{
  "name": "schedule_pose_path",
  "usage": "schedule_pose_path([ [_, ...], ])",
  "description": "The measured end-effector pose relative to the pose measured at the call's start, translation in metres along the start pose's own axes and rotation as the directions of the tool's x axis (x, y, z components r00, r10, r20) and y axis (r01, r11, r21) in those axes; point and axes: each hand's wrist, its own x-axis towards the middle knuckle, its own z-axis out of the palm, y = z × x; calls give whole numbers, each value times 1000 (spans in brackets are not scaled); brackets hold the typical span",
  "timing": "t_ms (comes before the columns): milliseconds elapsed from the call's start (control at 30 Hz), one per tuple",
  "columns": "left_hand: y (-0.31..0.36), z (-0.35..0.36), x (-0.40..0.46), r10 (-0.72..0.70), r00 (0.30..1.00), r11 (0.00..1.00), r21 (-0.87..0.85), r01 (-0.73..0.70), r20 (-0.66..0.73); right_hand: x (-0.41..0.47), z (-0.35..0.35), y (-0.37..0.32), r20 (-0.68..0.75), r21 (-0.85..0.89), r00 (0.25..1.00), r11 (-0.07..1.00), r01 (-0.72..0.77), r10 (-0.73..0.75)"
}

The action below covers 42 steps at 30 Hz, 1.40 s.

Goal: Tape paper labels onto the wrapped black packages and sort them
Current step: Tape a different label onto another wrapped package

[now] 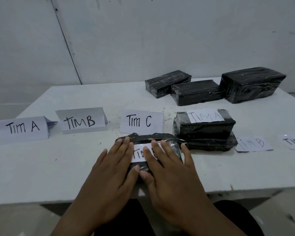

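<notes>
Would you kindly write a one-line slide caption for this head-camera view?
Both hands, left hand and right hand, press a paper label flat onto a wrapped black package on the white table.

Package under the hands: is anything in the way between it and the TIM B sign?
Nothing visible is. Only bare table lies between the black package and the TIM B sign, which stands farther back to its left. The Tim C sign stands straight behind the package, off that path.

Glossy black packages point(203, 126), white labels point(140, 153) lettered black, white table point(41, 167).
</notes>
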Motion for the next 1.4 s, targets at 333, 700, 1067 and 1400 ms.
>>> schedule_pose_path([
  [333,9,3,-1,54,995,997,58,-49,-87,1,-10,-3,65,9,991,993,-117,116],
  [700,10,1,-4,-61,997,993,93,66,-56,-3,-7,8,88,14,990,994,-108,106],
  [1067,41,-22,0,58,910,985,-124,-119,-412,-29,-25,43,-210,327,971,944,-42,116],
  [1400,181,19,54,345,912,855,-326,-403,-223,-51,-63,166,-436,445,679,798,-407,590],
])
